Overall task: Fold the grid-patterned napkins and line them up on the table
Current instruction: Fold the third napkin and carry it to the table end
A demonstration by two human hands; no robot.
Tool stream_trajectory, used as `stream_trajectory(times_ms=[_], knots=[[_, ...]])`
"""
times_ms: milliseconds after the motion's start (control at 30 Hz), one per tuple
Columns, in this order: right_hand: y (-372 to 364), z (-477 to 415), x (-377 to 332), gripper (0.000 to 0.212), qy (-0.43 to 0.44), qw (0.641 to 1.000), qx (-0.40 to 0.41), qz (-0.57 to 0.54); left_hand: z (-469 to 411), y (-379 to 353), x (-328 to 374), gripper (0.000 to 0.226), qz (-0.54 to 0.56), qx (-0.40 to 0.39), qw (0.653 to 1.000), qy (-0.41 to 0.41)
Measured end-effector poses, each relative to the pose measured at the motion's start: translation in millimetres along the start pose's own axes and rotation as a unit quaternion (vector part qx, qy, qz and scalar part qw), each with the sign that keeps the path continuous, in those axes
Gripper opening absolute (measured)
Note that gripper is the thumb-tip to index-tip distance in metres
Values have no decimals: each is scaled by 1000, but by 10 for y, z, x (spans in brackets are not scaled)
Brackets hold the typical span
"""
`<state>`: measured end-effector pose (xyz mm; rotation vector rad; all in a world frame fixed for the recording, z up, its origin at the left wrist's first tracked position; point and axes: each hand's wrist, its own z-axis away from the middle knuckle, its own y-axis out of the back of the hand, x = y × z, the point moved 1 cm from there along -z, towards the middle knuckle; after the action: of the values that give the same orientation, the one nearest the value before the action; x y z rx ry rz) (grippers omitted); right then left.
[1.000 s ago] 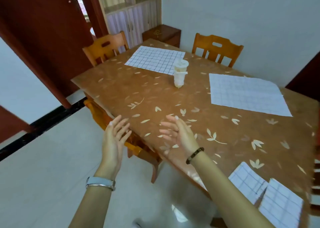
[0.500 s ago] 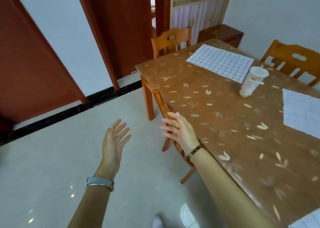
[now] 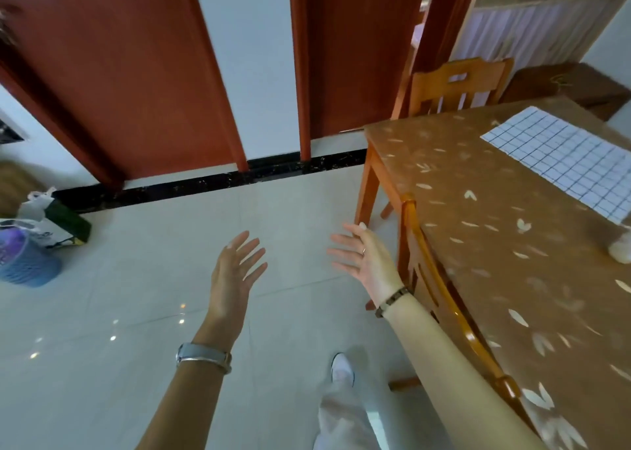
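Observation:
One grid-patterned napkin lies flat and unfolded on the brown leaf-patterned table at the right edge of view. My left hand hovers over the tiled floor with straight fingers and holds nothing. My right hand is also held out empty with spread fingers, just left of the table's edge, near a chair's back. Both hands are well away from the napkin. The other napkins are out of view.
A wooden chair is tucked under the table's near side and another chair stands at its far end. A pale cup sits on the table. A blue basket and bags stand on the floor at left. Red doors line the wall.
The view has swung left, away from the table toward the floor and doors. The folded napkins and the second flat napkin have left the view. Both hands stay open and empty.

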<state>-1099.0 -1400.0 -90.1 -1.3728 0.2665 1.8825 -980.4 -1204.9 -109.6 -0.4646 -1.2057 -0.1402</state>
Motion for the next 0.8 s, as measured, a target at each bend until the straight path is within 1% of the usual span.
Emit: stream_trajectory(times_ms=[233, 600, 733, 800], knots=[[-189, -738, -204, 30, -12, 1000, -20, -10, -605, -17, 202, 41, 2, 20, 1000, -19], [-255, -1875, -776, 29, -12, 999, -28, -12, -1630, -318, 509, 41, 2, 30, 999, -42], [-266, -2128, -855, 29, -16, 1000, -23, -13, -1900, -407, 552, 52, -1, 26, 999, -38], [-253, -2257, -898, 30, -17, 1000, -19, -10, -2072, -449, 582, 51, 1, 27, 999, -39]])
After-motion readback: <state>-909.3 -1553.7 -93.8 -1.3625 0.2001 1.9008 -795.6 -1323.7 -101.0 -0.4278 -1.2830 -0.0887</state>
